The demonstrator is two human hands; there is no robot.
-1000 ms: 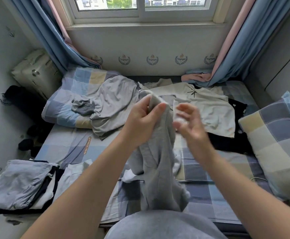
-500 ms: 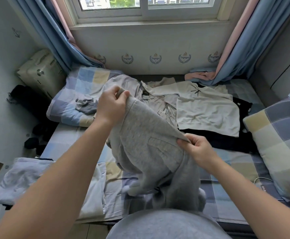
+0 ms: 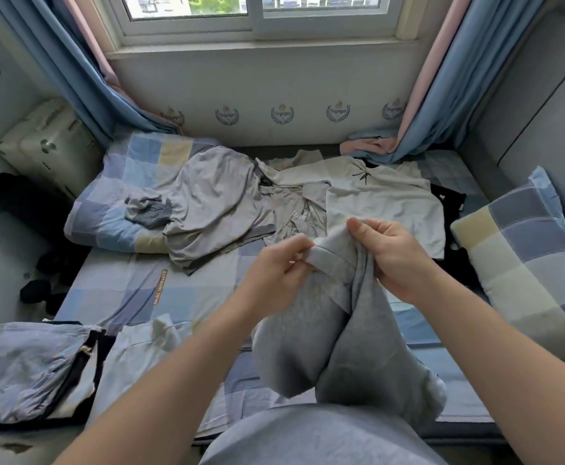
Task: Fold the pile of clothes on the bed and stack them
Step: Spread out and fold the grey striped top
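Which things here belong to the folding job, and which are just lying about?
Job: grey garment gripped by left hand and right hand; cream top, grey shirt and black garment waiting unfolded; folded stack.
Lying about: checked pillow, blue curtains, dark items on the floor.

Sliding window (image 3: 251, 8) above a pale sill, blue curtains with pink lining drawn to the left (image 3: 73, 72) and right (image 3: 442, 88), wall border of crest emblems (image 3: 281, 114), checked pillow at left (image 3: 130, 182), checked pillow at right (image 3: 526, 256), cream patterned bag (image 3: 46, 146) against the left wall, dark items on the floor (image 3: 36, 292), grey padded panel (image 3: 536, 112) at right.
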